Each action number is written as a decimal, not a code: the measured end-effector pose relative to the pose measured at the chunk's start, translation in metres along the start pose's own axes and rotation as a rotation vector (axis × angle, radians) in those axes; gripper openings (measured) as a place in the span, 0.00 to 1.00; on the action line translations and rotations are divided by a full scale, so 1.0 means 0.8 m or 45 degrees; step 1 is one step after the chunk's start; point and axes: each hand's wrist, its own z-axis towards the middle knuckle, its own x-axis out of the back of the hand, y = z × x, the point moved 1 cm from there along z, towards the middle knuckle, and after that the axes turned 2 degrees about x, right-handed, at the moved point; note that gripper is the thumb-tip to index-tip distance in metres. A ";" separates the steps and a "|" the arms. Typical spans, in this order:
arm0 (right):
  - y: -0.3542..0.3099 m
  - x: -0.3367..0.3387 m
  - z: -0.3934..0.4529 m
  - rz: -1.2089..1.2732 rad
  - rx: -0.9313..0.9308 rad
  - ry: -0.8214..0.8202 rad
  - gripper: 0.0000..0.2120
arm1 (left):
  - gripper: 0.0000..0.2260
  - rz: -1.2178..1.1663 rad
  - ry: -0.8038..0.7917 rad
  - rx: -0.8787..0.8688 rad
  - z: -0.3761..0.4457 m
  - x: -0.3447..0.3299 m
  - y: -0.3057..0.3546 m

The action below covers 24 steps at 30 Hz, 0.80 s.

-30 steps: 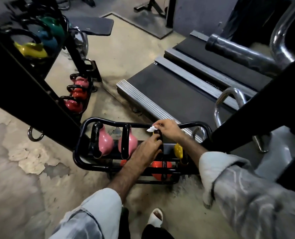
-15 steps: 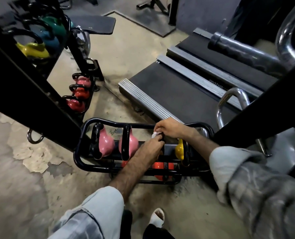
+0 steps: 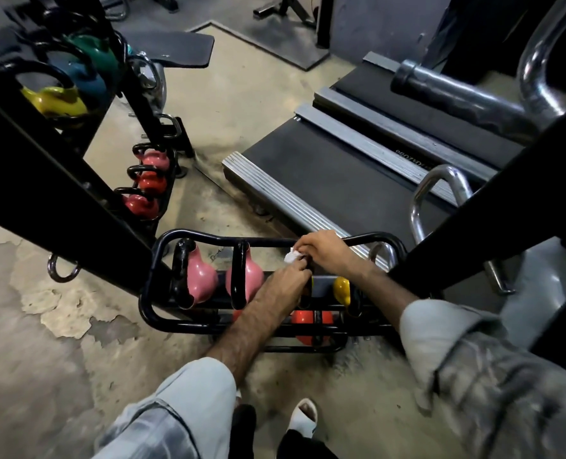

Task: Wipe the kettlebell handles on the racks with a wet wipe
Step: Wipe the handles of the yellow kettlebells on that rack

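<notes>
The low black tubular steel rack (image 3: 149, 303) stood on the worn concrete floor (image 3: 26, 376) at about 6 o'clock of centre in the head view. Its upper tier carried two pink kettlebells with black loop handles (image 3: 202, 276) toward 9 o'clock, a partly hidden kettlebell under the hands, and a small yellow kettlebell (image 3: 341, 288) toward 3 o'clock. An orange-red kettlebell (image 3: 303, 321) sat on the tier below.

The right hand (image 3: 328, 251) was curled over the top of the hidden kettlebell's black handle and pinched a crumpled white wet wipe (image 3: 290, 256) against it. The left hand (image 3: 286, 281) reached in from 7 o'clock; its fingers were bent around the same handle just below the wipe, apparently steadying it. The exact finger contact could not be resolved.

Assessment: the third handle of this tier was being wiped. The pink handles could not be confirmed as cleaned; the yellow kettlebell, the lower tier and the second black rack of pink and red kettlebells (image 3: 149, 183) at 10 o'clock appeared outstanding.

Possible faults from this position:
- The wipe was small and bunched, so only part of the handle circumference would be covered unless it was rotated around the bar.
- The two hands were crowded together, so the wipe could snag on the left fingers and slip out.
- The handle stood close to the rack's top rail, so knuckles could strike the rail on a long stroke.
- A kettlebell nudged sideways could knock its neighbour.
</notes>
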 end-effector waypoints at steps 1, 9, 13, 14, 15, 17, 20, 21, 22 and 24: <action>0.000 -0.002 0.006 0.028 -0.047 0.013 0.10 | 0.15 0.000 -0.001 0.001 0.000 0.000 0.000; 0.000 -0.024 -0.018 0.479 -0.633 0.331 0.06 | 0.22 -0.078 -0.047 0.006 0.001 -0.007 -0.006; 0.024 -0.063 -0.029 0.886 -0.975 0.278 0.04 | 0.24 -0.120 -0.033 -0.008 0.001 -0.005 -0.010; 0.031 -0.074 -0.024 1.003 -1.030 0.282 0.04 | 0.24 -0.130 -0.026 -0.014 0.001 -0.005 -0.011; 0.030 -0.078 -0.018 1.089 -1.077 0.304 0.04 | 0.25 -0.141 -0.023 -0.021 0.001 -0.004 -0.012; 0.019 -0.070 -0.010 1.176 -1.131 0.410 0.04 | 0.27 -0.151 -0.018 -0.039 0.002 -0.007 -0.015; 0.015 -0.065 0.001 1.238 -1.192 0.473 0.06 | 0.27 -0.153 -0.021 -0.029 0.003 -0.011 -0.017; 0.018 -0.068 0.004 1.307 -1.193 0.455 0.07 | 0.28 -0.160 -0.015 -0.026 0.004 -0.012 -0.018; 0.023 -0.074 0.005 1.352 -1.189 0.436 0.07 | 0.28 -0.163 -0.013 -0.030 0.004 -0.013 -0.019; 0.019 -0.076 -0.005 1.379 -1.166 0.389 0.05 | 0.27 -0.163 -0.004 -0.037 0.002 -0.013 -0.020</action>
